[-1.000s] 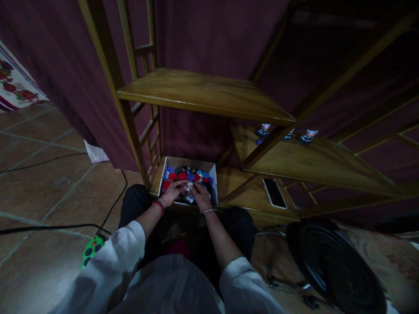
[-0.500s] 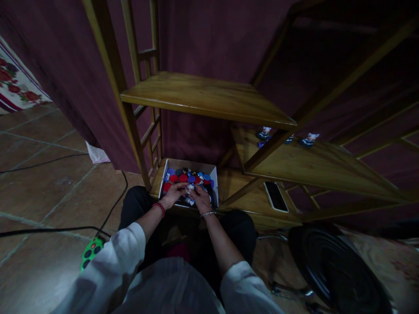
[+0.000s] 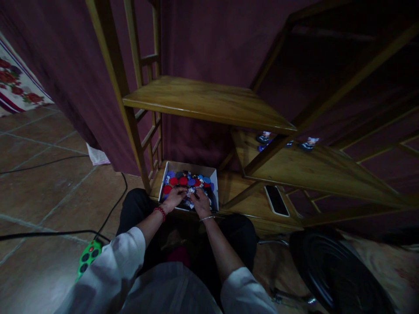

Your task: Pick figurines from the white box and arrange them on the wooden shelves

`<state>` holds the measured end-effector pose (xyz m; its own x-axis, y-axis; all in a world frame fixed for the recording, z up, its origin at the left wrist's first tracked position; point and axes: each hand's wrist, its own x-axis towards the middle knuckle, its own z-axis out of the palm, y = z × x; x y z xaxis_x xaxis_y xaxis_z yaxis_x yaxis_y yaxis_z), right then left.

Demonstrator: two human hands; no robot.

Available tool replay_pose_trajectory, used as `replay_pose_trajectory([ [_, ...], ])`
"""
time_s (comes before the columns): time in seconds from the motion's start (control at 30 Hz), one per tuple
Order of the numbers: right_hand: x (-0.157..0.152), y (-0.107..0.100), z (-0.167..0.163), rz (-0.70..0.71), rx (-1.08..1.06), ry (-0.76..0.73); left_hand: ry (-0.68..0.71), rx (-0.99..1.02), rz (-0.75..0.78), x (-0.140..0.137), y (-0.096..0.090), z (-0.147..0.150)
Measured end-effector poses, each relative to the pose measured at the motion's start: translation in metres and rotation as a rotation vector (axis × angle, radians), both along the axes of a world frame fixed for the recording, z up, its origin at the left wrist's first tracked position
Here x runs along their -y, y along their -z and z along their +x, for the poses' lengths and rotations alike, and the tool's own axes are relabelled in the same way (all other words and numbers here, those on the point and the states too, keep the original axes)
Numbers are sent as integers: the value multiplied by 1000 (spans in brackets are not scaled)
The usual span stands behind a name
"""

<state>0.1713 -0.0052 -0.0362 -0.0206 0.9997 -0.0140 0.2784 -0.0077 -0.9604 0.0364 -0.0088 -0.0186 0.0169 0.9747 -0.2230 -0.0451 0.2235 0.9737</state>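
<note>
Both my hands are over a white box [image 3: 213, 174] of small figurines and round red, blue and dark bases. Between my fingertips is a small white-and-blue figurine [image 3: 191, 190]. My left hand [image 3: 174, 199], with a red bead bracelet at the wrist, has its fingers closed against the figurine's left side. From the right, my right hand [image 3: 200, 203] pinches it; a thin silver bracelet circles that wrist. My hands cover the near part of the box, and the figurine's details are too small to make out.
The box stands on the bottom board of a wooden shelf unit [image 3: 209, 102]. A phone [image 3: 276, 200] lies to its right. Several figurines [image 3: 309, 144] stand on the right-hand shelf. A green power strip [image 3: 88, 257] with cables lies on the floor at left, and a black round stool [image 3: 340, 270] stands at right.
My hands and the figurine have lowered slightly toward the box's contents. My left fingers have shifted a little around the figurine. The whole view has shifted slightly.
</note>
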Motion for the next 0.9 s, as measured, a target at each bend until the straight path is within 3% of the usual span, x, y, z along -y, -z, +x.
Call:
replay_pose_trajectory([
  [0.43, 3, -5, 0, 0, 30, 32, -81, -122, -2, -8, 13, 2],
  [0.73, 4, -13, -2, 21, 71, 48, -205, -454, 167, -15, 1, 0],
  [0.9, 4, -9, -4, -37, -37, 37, -210, -798, 190, -22, -4, -5],
])
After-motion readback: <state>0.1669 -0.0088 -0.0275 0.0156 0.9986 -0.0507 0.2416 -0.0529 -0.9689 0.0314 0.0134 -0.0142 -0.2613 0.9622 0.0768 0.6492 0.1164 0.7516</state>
